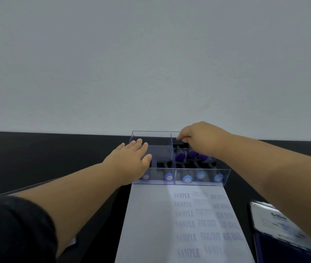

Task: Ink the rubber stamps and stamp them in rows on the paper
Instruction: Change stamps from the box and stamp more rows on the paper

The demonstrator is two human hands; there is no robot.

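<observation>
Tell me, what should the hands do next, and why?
Probably lift a stamp out of the tray and bring it to the ink pad. The right hand reaches into the tray's back right section, fingers curled at a stamp there, while the left hand rests flat on the tray's left side. The paper has bare space left of the printed columns.

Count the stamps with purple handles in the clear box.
3 purple stamps, side by side in the clear box's right compartment, behind the light-blue row. The right hand may hide more.
</observation>
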